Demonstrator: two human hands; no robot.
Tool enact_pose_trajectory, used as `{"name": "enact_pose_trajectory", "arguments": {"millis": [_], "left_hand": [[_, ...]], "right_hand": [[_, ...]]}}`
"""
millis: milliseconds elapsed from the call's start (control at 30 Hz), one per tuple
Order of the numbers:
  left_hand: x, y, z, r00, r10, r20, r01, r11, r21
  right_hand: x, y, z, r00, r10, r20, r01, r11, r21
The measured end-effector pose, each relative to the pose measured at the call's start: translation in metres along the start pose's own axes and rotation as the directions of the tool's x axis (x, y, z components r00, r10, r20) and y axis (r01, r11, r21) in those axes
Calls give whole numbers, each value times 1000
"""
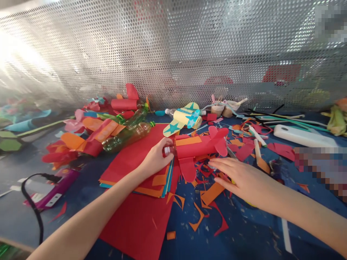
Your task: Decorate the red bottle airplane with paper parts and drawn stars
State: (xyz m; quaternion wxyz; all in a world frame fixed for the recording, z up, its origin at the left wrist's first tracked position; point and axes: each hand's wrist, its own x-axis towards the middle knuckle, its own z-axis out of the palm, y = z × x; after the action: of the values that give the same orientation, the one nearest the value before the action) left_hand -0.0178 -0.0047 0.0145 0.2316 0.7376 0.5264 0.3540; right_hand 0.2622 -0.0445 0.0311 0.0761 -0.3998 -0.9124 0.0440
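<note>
My left hand [158, 155] grips the white-capped neck of a plastic bottle wrapped in red paper as a toy airplane [200, 146]. The plane has a red wing, red tail fins and an orange strip along its body; it lies on its side above the table. My right hand [233, 171] is stretched flat, fingers extended, over paper scraps just right of the plane. Bits of yellow show beneath this palm, and what they belong to is mostly hidden. Beyond the plane sits a yellow bottle airplane [183, 117] with teal stars.
Red, orange and blue paper sheets [127, 162] are stacked under my left forearm. Green bottles [130, 135] and paper-covered bottles lie left. A purple box [55, 189] with a black cable is at far left. Orange scraps [213, 194] litter the middle. A perforated metal screen [162, 50] stands behind.
</note>
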Motion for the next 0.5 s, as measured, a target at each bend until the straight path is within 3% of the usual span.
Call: {"name": "enact_pose_trajectory", "arguments": {"millis": [167,500], "left_hand": [[-1,4,-3,1000,1,24,0,999,-43],[16,-2,-5,989,-140,55,150,940,-307]], "right_hand": [[0,-6,-2,999,-1,37,2,999,-32],[-3,-18,-10,991,-80,-104,76,996,-43]]}}
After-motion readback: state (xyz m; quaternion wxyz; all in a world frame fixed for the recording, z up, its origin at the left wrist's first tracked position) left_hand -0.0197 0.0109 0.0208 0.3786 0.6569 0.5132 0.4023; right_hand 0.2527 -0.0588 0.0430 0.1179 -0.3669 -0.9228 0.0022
